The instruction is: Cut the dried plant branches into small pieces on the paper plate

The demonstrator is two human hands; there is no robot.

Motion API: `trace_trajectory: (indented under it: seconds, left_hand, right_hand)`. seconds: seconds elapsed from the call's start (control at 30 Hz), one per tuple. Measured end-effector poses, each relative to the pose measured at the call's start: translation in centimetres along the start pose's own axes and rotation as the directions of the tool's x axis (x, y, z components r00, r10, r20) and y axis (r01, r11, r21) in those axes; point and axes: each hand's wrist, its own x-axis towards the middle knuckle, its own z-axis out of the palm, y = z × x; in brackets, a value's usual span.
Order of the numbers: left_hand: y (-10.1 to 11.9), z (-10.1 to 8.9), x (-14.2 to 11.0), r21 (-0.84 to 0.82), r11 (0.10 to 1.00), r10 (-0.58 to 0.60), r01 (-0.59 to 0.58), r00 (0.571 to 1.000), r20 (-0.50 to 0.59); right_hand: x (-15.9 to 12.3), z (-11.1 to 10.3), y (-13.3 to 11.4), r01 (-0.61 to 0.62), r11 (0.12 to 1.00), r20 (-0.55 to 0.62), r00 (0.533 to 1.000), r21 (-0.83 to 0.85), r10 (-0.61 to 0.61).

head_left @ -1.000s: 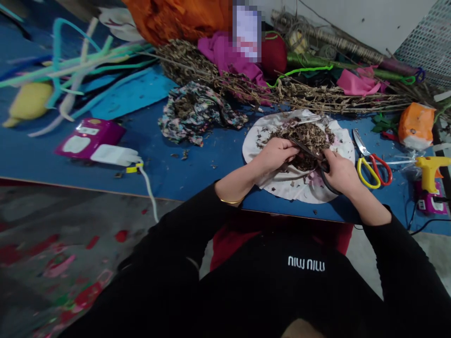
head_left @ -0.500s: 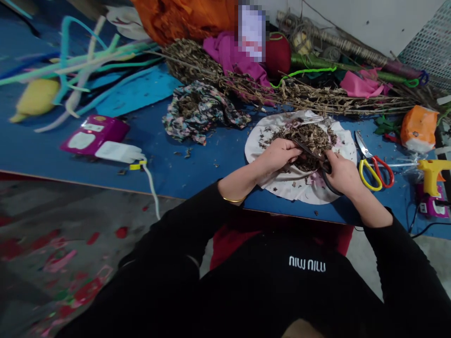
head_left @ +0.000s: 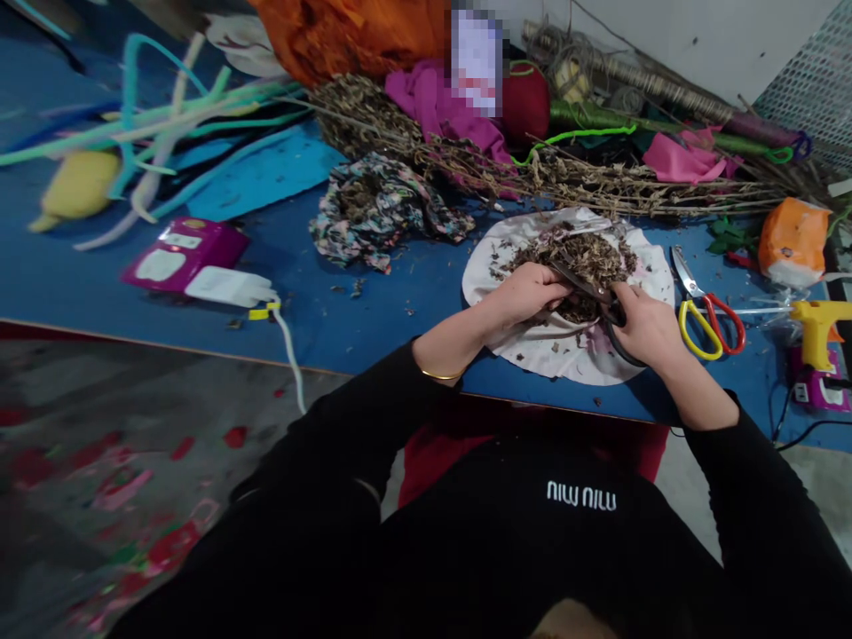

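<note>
The right hand (head_left: 645, 327) is curled tight on the handles of the black scissors (head_left: 589, 286), and the blades point in toward the left hand (head_left: 529, 291). The left hand's fingers are bent in by the blade tips, but I can't tell if they are pinching anything. Right under and just past the grip is a heap of dry leaves (head_left: 592, 253), lying on a white cloth (head_left: 565, 362) that spreads out on all sides of the hands. Not much has changed in the last second: the view has slid over a little, yet both hands and the scissors are at the same spot over the heap. To me, that means the work is going on in small, careful bits in one place. Just right of the right hand lie the red and yellow scissors (head_left: 722, 328), and farther right is a yellow glue gun (head_left: 816, 324). Beyond the hands are long dry stems (head_left: 626, 191). Off to the left of the grip sits a crumpled flowery cloth (head_left: 426, 209), and well past it, a purple box (head_left: 193, 253).
</note>
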Motion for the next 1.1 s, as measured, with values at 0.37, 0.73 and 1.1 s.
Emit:
trace_trajectory:
  seconds: [0.37,0.73,1.1]
  left_hand:
    - [2.1,-1.7,-1.3,-0.203,0.978,-0.004,-0.040,0.977,-0.213]
    - [1.8,-0.2,-1.1,-0.107,0.994,-0.010,0.004,0.998,-0.056]
    - [1.6,0.2,-0.8,-0.196,0.978,-0.081,0.066,0.994,-0.071]
  right_hand:
    - [0.1,-0.6,0.9,-0.050,0.984,-0.015,0.998,0.173,0.054]
    - [0.0,-0.8,0.3,0.005,0.976,0.010,1.000,0.219,-0.008]
    - [0.0,0.0,0.5,0.059,0.967,-0.072,0.997,0.247,-0.042]
